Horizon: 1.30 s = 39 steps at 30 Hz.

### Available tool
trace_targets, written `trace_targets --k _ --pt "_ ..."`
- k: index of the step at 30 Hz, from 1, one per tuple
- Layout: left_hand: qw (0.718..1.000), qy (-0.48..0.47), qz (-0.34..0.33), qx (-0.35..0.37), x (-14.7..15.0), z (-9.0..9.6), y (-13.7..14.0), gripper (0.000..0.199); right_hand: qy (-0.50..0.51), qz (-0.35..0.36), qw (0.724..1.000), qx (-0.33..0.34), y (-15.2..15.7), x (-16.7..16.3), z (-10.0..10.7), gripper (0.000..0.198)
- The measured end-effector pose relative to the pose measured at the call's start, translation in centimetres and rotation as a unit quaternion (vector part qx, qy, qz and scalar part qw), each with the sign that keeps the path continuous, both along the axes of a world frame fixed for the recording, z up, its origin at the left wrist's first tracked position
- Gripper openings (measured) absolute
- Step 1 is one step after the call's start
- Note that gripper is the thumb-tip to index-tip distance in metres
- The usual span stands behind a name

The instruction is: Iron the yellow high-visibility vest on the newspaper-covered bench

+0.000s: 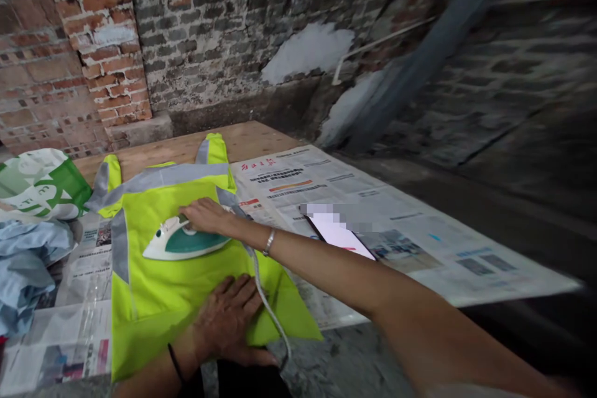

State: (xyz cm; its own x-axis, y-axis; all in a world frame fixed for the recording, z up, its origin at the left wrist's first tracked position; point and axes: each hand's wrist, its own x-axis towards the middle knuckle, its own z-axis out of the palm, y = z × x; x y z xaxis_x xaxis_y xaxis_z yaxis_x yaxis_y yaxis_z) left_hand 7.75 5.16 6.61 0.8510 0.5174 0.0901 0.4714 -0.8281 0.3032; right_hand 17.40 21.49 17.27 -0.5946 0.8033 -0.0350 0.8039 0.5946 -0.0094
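Note:
A yellow-green high-visibility jacket [163,311] with grey bands lies spread over the table, its sleeves toward the far edge. On its middle rests a white and green iron [186,244], tip pointing left. My right hand [208,216] is wrapped round the iron's handle, and a bracelet [269,241] circles that wrist. The iron's pale cord [265,301] runs down past my left hand [231,314]. That hand presses flat on the jacket's lower part near the table's front edge, fingers stretched out, with a dark band on the wrist.
Newspaper sheets [405,211] cover much of the wooden table [261,137]. A phone [338,233] with a lit screen lies right of the jacket. At the left are a green and white bag [51,183] and crumpled light-blue cloth [23,267]. Brick walls [209,31] stand behind.

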Motion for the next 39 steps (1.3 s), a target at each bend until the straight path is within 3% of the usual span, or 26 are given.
trace_targets --k 7,11,15,19,26,30,34,39 --pt "1.000 -0.010 0.007 -0.006 0.1 -0.6 0.0 0.096 0.040 -0.132 0.990 0.044 9.4 -1.5 -0.5 0.037" --pt "0.999 -0.021 0.008 -0.025 0.1 -1.0 0.0 0.101 0.050 -0.178 0.981 0.051 11.4 -2.2 -0.5 0.038" --pt "0.999 -0.018 0.009 -0.029 0.1 -0.7 0.2 0.098 0.036 -0.191 0.980 0.029 10.1 -2.2 -0.1 0.039" --pt "0.999 -0.023 0.004 -0.030 0.0 -0.6 0.4 0.094 0.021 -0.170 0.985 0.005 6.6 -1.2 0.1 0.039" --pt "0.999 -0.008 0.004 -0.041 0.0 -0.7 0.6 0.097 0.002 0.004 0.999 -0.035 -0.7 1.3 0.3 0.033" --pt "1.000 -0.010 0.002 -0.021 -0.1 -0.8 0.4 0.099 -0.019 0.043 0.998 -0.040 -3.0 2.0 0.1 0.032" --pt "1.000 -0.013 0.002 -0.008 -0.1 -0.7 0.4 0.100 -0.029 0.020 0.999 -0.018 -2.5 1.9 -0.1 0.038" --pt "1.000 -0.019 0.003 -0.014 0.0 -0.5 0.4 0.097 0.001 -0.034 0.999 0.012 2.3 1.0 -0.1 0.040"
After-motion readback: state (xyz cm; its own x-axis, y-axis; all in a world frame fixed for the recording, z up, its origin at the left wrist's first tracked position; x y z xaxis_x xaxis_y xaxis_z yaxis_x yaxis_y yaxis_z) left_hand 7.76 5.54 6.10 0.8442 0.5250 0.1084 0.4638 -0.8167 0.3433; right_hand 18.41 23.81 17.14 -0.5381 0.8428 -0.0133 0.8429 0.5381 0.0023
